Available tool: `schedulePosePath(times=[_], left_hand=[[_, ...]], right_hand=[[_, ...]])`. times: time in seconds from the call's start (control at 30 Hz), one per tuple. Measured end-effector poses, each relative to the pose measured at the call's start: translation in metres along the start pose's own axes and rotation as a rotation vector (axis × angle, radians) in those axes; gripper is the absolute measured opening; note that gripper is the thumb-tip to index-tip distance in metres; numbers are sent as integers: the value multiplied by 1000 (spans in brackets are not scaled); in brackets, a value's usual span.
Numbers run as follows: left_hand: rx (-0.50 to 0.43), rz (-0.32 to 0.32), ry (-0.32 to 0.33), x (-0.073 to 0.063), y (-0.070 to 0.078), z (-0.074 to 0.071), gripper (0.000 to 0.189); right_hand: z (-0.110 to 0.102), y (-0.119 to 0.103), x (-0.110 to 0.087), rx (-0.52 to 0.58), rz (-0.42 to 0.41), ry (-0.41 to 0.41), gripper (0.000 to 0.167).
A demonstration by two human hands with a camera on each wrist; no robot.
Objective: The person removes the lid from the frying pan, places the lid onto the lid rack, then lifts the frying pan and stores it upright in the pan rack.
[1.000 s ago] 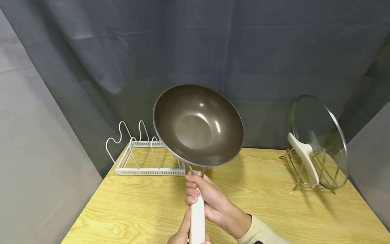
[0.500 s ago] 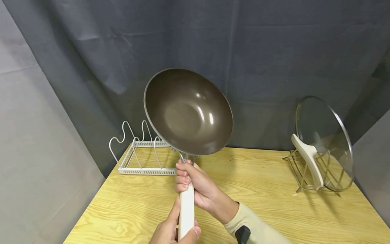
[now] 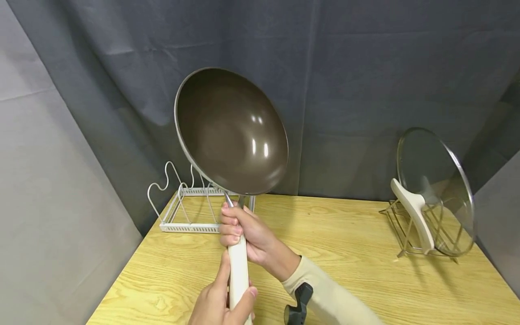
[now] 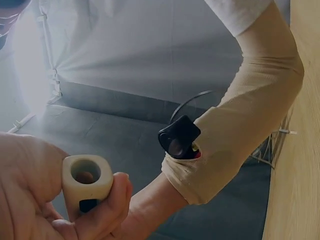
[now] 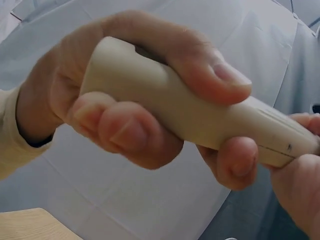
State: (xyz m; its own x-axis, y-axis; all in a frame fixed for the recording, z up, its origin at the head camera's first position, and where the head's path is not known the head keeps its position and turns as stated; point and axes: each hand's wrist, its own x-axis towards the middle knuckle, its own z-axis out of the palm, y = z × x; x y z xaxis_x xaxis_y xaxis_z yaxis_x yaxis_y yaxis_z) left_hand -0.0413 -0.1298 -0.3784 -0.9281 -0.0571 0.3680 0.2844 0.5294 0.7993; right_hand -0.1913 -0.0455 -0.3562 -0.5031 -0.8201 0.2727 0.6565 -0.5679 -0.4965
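A wok (image 3: 231, 131) with a glossy dark brown inside hangs above the table, its bowl tilted up and facing me. Its cream handle (image 3: 239, 275) points down towards me. My right hand (image 3: 249, 232) grips the handle close to the metal neck, fingers wrapped round it. Lower down, my left hand (image 3: 217, 295) holds the handle's end between thumb and fingers. The handle's hollow butt (image 4: 88, 182) shows in the left wrist view. In the right wrist view the left hand (image 5: 145, 90) curls round the handle, with part of the right hand at the right edge.
Partly behind the wok stands a white wire rack (image 3: 191, 227) on the wooden table (image 3: 345, 253). At the right, a glass lid (image 3: 434, 189) with a cream handle leans upright in a metal stand (image 3: 406, 234). A dark curtain (image 3: 365, 81) closes off the back.
Both hands have carried the wok up and to the left, and its bowl has turned more upright. More of the left hand has come into the head view. The grips stay the same.
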Motion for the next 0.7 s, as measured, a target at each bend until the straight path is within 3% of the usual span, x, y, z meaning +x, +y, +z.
schedulePosePath(times=[0.13, 0.33, 0.5, 0.7], left_hand=[[151, 105, 94, 3, -7, -1, 60], [317, 241, 170, 10, -21, -6, 71], [401, 272, 185, 14, -26, -12, 76], [462, 266, 198, 15, -26, -17, 79]], right_hand=[[-6, 3, 10, 17, 2, -67, 24], [-15, 7, 26, 56, 8, -139, 18], [-21, 10, 39, 89, 11, -202, 15], [-22, 15, 52, 106, 15, -279, 10]])
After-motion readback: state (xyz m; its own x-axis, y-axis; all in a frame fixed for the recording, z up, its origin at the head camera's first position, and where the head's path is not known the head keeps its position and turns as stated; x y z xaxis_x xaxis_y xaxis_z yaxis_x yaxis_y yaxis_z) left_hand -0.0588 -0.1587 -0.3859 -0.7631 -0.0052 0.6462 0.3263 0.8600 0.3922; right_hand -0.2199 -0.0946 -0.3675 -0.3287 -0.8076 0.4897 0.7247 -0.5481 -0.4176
